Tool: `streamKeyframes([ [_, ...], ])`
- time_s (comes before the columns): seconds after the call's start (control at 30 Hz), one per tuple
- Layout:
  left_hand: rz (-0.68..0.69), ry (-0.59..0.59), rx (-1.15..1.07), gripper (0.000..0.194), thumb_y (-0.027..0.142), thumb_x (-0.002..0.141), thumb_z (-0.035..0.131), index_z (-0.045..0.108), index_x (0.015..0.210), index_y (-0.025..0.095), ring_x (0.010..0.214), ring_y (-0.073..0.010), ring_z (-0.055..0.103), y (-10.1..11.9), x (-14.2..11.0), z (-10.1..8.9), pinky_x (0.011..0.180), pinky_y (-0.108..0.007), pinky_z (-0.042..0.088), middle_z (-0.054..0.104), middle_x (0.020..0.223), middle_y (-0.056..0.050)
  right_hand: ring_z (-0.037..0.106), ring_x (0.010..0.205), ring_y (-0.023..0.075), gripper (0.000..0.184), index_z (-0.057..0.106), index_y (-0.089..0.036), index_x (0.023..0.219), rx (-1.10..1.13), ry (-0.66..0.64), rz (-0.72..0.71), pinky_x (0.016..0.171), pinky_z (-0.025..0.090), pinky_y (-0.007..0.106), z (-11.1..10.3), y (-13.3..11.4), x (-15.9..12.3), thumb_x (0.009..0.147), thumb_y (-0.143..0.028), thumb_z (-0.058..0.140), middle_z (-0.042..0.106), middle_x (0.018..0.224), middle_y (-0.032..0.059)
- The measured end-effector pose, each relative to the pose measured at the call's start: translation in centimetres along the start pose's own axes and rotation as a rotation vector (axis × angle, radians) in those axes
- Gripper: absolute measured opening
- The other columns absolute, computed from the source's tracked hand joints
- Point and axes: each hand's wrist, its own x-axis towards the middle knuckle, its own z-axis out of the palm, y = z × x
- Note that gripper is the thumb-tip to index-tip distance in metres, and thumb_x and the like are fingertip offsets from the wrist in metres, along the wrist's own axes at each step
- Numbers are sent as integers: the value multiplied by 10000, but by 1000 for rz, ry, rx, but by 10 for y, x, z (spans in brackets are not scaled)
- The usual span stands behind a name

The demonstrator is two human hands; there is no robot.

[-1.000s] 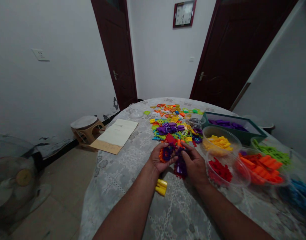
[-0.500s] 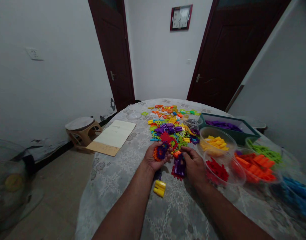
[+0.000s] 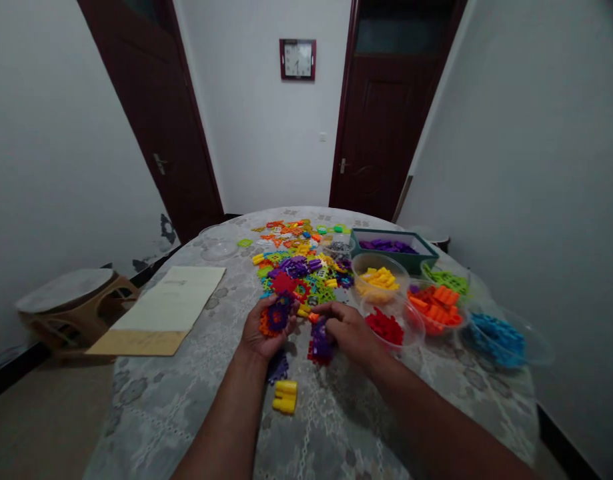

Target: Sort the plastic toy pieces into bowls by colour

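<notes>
My left hand (image 3: 262,330) is curled round a cluster of gear-edged plastic building pieces, orange (image 3: 267,323) and purple (image 3: 281,312) ones together. To its right, my right hand (image 3: 343,327) has its fingers closed at a small orange plastic piece (image 3: 313,318), with a small yellow piece (image 3: 303,310) beside it. Below the right fingers is a purple and red block (image 3: 320,343), partly covered by the hand. A purple toothed piece (image 3: 278,368) lies under the left wrist, and a yellow block (image 3: 285,397) sits nearer to me.
A colourful pile of pieces (image 3: 299,267) spreads beyond my hands. At right stand clear bowls of yellow (image 3: 381,280), red (image 3: 385,327), orange (image 3: 439,307), green and blue pieces (image 3: 499,339), plus a dark green box (image 3: 393,253) with purple ones. A paper sheet (image 3: 166,300) lies left.
My view has turned to the right, so everything appears further left. Both hands stay close together over the same spot, and a small yellow piece now shows between them.
</notes>
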Motion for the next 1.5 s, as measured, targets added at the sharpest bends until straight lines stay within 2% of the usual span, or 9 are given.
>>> streamKeyframes([
  [0.17, -3, -19, 7, 222, 153, 860, 617, 666, 1073, 116, 825, -271, 763, -1, -1, 2, 573, -318, 618, 762, 955, -149, 696, 884, 195, 299, 750, -214, 1098, -183, -134, -135, 808, 541, 330, -37, -31, -15, 821, -258, 646, 766, 985, 37],
  [0.33, -42, -35, -11, 162, 175, 876, 622, 671, 1020, 120, 819, -274, 763, -6, -4, 5, 552, -323, 621, 761, 924, -142, 714, 872, 217, 281, 778, -227, 1072, -503, -21, -215, 789, 567, 350, -108, -48, 21, 824, -315, 677, 786, 1007, 61],
  [0.47, -72, -64, -14, 162, 199, 894, 613, 670, 1019, 113, 807, -267, 759, -9, -2, 4, 549, -319, 618, 758, 921, -157, 723, 784, 222, 288, 797, -203, 1004, -658, 396, -248, 724, 574, 333, -169, -61, 83, 763, -329, 701, 790, 915, 61],
  [0.6, -66, -66, -18, 142, 203, 892, 621, 664, 997, 119, 817, -266, 758, -11, -1, 2, 549, -301, 609, 757, 893, -150, 723, 875, 256, 507, 721, -137, 1263, -695, 734, -281, 807, 571, 387, -204, -72, 124, 785, -277, 623, 767, 1103, 139],
  [0.7, -62, -76, -14, 140, 198, 872, 639, 666, 991, 130, 802, -264, 757, -12, -2, 2, 544, -299, 603, 757, 870, -134, 722, 860, 248, 521, 699, -149, 1312, -739, 703, -306, 843, 564, 396, -189, -71, 125, 818, -283, 598, 768, 1106, 132],
  [0.9, -104, -142, 42, 189, 198, 857, 653, 682, 1026, 118, 826, -274, 763, -14, -5, 1, 593, -310, 613, 773, 892, -148, 710, 1032, 245, 323, 738, -237, 1170, -777, -7, -438, 926, 538, 372, -81, -51, 80, 945, -408, 581, 764, 1174, 82],
  [1.07, -138, -222, 93, 297, 191, 862, 635, 684, 1144, 108, 836, -278, 762, -16, -2, -3, 509, -259, 561, 779, 944, -162, 681, 912, 201, 247, 709, -214, 1111, -657, -154, -382, 787, 501, 302, -20, -37, 64, 946, -359, 596, 757, 1035, 58],
  [1.2, -169, -256, 95, 351, 181, 861, 639, 670, 1199, 91, 814, -265, 759, -17, -1, -3, 422, -204, 474, 776, 975, -166, 574, 723, 154, 143, 644, -205, 816, -669, -142, -363, 655, 397, 264, -9, -29, 67, 912, -298, 592, 651, 769, -12],
  [1.5, -141, -236, 84, 272, 151, 822, 695, 677, 1094, 154, 725, -225, 738, -17, -4, -1, 387, -157, 381, 752, 937, -119, 493, 704, 160, 190, 509, -230, 783, -670, 34, -343, 630, 328, 286, -25, -33, 58, 924, -356, 531, 554, 739, -28],
])
